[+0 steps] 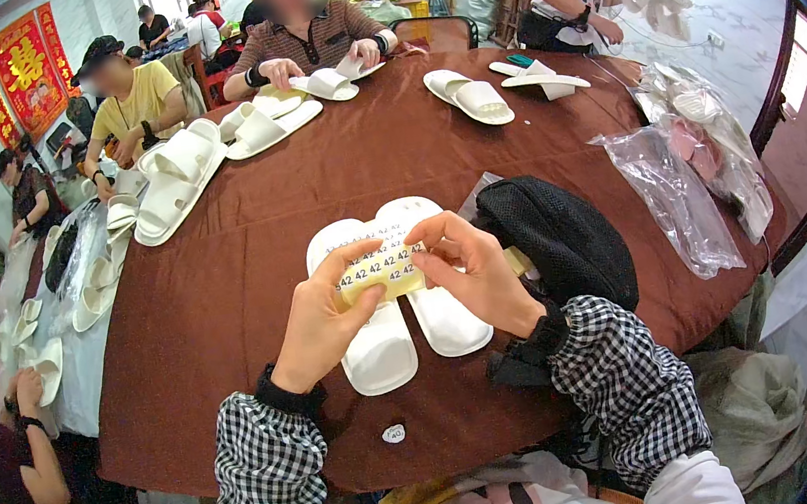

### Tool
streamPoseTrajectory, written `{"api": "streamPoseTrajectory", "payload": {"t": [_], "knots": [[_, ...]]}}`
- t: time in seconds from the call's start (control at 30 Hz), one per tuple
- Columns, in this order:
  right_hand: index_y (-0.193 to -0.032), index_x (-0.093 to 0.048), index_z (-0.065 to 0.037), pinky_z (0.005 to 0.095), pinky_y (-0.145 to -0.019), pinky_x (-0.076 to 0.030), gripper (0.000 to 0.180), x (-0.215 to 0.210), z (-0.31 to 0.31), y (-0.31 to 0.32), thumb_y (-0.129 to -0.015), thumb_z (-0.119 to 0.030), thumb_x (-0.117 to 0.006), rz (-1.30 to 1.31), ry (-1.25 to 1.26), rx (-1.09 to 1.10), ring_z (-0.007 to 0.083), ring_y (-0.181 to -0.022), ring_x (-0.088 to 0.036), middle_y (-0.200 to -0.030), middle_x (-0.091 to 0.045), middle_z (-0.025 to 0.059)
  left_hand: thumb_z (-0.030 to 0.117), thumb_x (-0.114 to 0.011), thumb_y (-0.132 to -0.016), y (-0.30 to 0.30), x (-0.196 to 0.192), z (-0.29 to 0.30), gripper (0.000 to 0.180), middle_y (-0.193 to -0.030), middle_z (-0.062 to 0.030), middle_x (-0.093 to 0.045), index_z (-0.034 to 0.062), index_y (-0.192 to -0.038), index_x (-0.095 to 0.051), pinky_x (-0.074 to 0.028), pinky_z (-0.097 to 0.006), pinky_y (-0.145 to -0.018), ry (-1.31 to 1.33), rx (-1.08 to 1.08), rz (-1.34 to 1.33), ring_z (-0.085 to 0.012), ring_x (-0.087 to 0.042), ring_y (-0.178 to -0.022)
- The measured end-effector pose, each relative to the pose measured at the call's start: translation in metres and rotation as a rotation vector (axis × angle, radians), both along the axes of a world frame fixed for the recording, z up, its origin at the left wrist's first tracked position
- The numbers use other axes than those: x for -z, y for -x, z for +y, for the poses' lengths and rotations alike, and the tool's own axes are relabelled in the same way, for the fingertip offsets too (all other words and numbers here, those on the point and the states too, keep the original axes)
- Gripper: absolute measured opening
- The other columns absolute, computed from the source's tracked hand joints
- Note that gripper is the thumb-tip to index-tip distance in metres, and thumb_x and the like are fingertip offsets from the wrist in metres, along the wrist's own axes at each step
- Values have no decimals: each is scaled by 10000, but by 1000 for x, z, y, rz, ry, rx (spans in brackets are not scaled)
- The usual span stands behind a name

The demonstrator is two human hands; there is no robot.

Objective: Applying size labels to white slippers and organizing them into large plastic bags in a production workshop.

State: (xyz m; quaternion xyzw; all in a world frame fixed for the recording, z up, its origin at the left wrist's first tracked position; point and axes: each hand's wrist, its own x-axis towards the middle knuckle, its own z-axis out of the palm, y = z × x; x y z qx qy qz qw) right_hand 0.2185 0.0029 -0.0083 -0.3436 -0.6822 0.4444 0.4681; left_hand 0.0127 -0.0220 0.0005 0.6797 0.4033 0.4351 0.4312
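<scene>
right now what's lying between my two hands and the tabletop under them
In the head view, a pair of white slippers lies side by side on the brown tablecloth, beneath the yellow sticker sheet held by left hand and right hand.

sticker sheet (381, 273) above slippers (403, 328) on table (229, 304), bag (558, 238) to their right

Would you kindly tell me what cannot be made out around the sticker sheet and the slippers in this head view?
- Sticker sheet: its ends are covered by the left hand and right hand.
- White slippers: their middle parts are hidden behind both hands and the sheet.
- Small white sticker at the table edge: too small to make out.
- Black mesh bag: contents not visible.
</scene>
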Motion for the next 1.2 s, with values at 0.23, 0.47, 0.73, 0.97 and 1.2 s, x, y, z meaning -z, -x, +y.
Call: {"api": "streamPoseTrajectory", "payload": {"t": [0.23, 0.47, 0.73, 0.97, 1.2], "knots": [[-969, -683, -104, 375, -841, -468, 213, -12, -2, -3, -762, -89, -731, -384, -791, 284, 259, -977, -545, -1055, -575, 51, 24, -630, -882, -6, 10, 4, 347, -1072, -94, -681, -6, -1224, -587, -521, -252, -780, -129, -79, -12, -90, -625, -914], [-946, -676, -103, 365, -814, -462, 192, -13, -2, -3, -757, -92, -709, -424, -917, 240, 241, -915, -569, -938, -599, 34, 40, -644, -880, -7, 12, 3, 281, -951, -91, -708, -22, -1153, -633, -528, -243, -734, -102, -101, 33, -84, -640, -834], [-903, -657, -92, 353, -779, -459, 166, -14, -5, -3, -744, -95, -705, -473, -1000, 264, 207, -886, -574, -899, -598, 17, 61, -641, -886, -7, 13, 3, 243, -928, -98, -714, -18, -1116, -654, -528, -243, -729, -99, -88, 52, -79, -641, -817], [-856, -644, -65, 356, -762, -462, 147, -17, -6, -3, -736, -72, -729, -458, -973, 250, 227, -843, -571, -887, -610, 35, 75, -646, -888, -9, 13, 4, 247, -925, -112, -718, -3, -1122, -656, -531, -255, -715, -161, -105, 91, -91, -653, -803], [-855, -629, -57, 359, -761, -454, 161, -18, -7, -2, -730, -57, -730, -470, -967, 227, 238, -850, -558, -904, -591, 52, 15, -611, -899, -6, 6, 1, 263, -1021, -70, -686, -44, -1155, -629, -525, -231, -773, -105, -78, 158, -94, -631, -889]]}}
